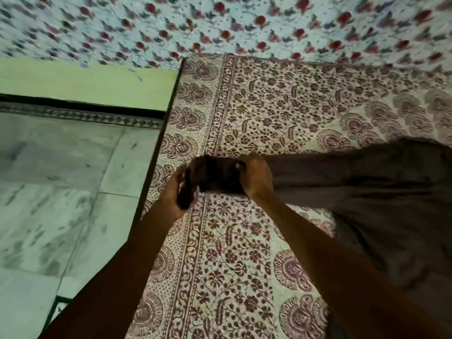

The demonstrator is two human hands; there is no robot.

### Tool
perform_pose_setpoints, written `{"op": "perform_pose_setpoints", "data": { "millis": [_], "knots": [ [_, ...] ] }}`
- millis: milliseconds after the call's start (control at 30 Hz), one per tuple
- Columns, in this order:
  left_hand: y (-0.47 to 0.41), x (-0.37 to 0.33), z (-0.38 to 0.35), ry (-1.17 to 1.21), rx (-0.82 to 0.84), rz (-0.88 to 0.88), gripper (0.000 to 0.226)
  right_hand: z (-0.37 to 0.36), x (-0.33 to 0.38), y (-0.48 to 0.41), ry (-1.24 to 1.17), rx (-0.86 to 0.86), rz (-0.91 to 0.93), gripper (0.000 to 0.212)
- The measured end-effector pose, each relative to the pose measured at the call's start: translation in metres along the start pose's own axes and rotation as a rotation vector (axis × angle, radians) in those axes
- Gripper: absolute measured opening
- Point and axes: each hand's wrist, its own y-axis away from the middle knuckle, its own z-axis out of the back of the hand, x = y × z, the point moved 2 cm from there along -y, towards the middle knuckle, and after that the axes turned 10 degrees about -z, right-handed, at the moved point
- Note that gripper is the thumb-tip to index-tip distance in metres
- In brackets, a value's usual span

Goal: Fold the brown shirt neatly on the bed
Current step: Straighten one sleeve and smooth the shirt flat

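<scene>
The brown shirt (381, 192) lies on the bed (244, 253). Its body is well away from the bed's left edge (156, 165), and one sleeve (212, 174) is stretched out toward that edge. The left hand (175, 194) is nearest to the edge and curls its fingers round the sleeve end, though blur hides the exact hold. The right hand (255, 177), a little further from the edge, grips the same sleeve, with its thumb showing on the cloth. Beyond the edge is the tiled floor (61, 192). I judge this to be the step of pulling the sleeve straight before folding it. The next move probably needs both hands to carry the sleeve away from the edge and lay it flat across the shirt body, without making new wrinkles.
</scene>
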Motion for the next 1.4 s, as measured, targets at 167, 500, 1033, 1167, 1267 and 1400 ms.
{"op": "perform_pose_setpoints", "data": {
  "millis": [167, 500, 1033, 1167, 1267, 1400],
  "knots": [
    [-0.054, -0.016, 0.049, -0.391, 0.008, -0.072, 0.05, -0.055, 0.022, -0.035, 0.135, 0.176, -0.037, 0.05],
    [-0.046, -0.025, -0.004, -1.345, -0.128, -0.458, 0.096, -0.082, 0.034, 0.009, 0.177, 0.193, 0.141, 0.026],
    [-0.097, -0.112, 0.054, -2.186, -0.199, -0.604, 0.052, -0.096, 0.063, 0.035, 0.493, 0.131, 0.322, 0.059],
    [-0.083, -0.074, 0.055, -1.973, 0.127, -1.071, 0.034, -0.093, 0.062, 0.044, 0.565, 0.014, 0.372, 0.055],
    [-0.076, -0.041, 0.065, -2.055, 0.469, -0.869, 0.059, -0.099, 0.061, 0.046, 0.653, -0.034, 0.417, 0.037],
    [-0.084, -0.029, 0.082, -2.171, 0.426, -0.808, 0.076, -0.106, 0.058, 0.048, 0.734, 0.021, 0.448, 0.03]
  ]
}}
